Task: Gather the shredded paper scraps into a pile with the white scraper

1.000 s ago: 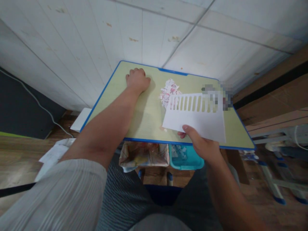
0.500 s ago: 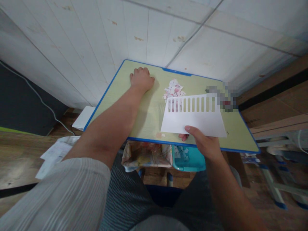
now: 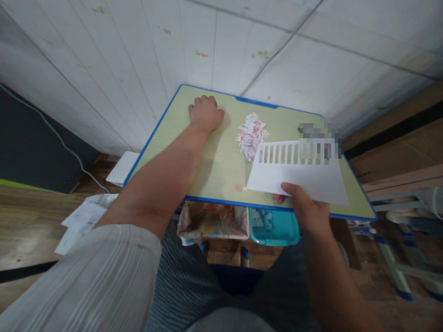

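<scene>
My left hand (image 3: pixel 206 112) rests on the far left part of the yellow-green table top (image 3: pixel 221 166). Its fingers are curled under, and nothing shows in them. In my right hand (image 3: pixel 306 205) is a white plastic comb-like board (image 3: pixel 296 177) with a row of long slots along its far edge. The thumb lies on top of it and the fingers are underneath. Beside the board's left corner, a heap of small white paper scraps (image 3: pixel 252 133) with reddish marks lies on the table. The board hides part of the table top.
Below the table's blue front edge hang a lined box (image 3: pixel 212 228) and a turquoise tray (image 3: pixel 275 235) with small pale pieces inside. A pixelated object (image 3: pixel 320 138) lies at the right. Cardboard boxes (image 3: pixel 408 138) stand on the right, and a white wall (image 3: pixel 207 37) rises behind.
My right hand has moved the board to the right. The paper scraps show more fully now, bunched beside its left corner. My left hand stays in place.
</scene>
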Motion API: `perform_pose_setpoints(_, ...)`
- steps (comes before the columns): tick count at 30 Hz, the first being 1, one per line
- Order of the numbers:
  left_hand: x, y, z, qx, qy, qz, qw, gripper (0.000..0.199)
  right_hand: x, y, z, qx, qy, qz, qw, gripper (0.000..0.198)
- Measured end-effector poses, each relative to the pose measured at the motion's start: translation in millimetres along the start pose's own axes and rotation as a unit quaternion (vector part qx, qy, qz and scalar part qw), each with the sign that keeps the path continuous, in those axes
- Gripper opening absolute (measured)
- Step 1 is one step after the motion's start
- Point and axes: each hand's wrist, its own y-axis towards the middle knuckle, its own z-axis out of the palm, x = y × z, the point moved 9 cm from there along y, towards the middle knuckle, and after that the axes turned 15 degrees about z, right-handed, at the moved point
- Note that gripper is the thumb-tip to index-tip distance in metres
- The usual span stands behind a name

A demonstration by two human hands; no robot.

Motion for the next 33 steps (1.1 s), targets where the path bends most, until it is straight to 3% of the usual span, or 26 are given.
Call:
perform_pose_setpoints(9, -4, -3, -6, 0.002, 0.007, 0.0, 1.0, 0.064, -2, 8, -28, -0.029, -0.001, 0.009, 1.0, 0.027)
perform_pose_setpoints(14, -7, -7, -7, 0.012, 0.008, -0.014, 1.0, 0.076, -21, 15, -47, -0.038, 0.043, 0.04, 0.998, 0.024)
perform_pose_setpoints(20, -9, -9, -6, 0.024, 0.003, -0.018, 1.0, 0.093, -26, 15, -46, 0.057, 0.056, 0.057, 0.995, 0.026)
perform_pose_setpoints(25, -9, -6, -6, 0.015, -0.008, -0.009, 1.0, 0.103, -23, 19, -44, 0.059, 0.077, 0.048, 0.994, 0.025)
perform_pose_setpoints(28, -10, -7, -6, 0.012, -0.013, -0.002, 1.0, 0.098, -23, 19, -43, 0.053, 0.058, 0.042, 0.996, 0.023)
perform_pose_setpoints(33, -11, -11, -8, 0.025, 0.005, -0.008, 1.0, 0.069, -22, 17, -40, 0.095, 0.082, 0.028, 0.992, 0.021)
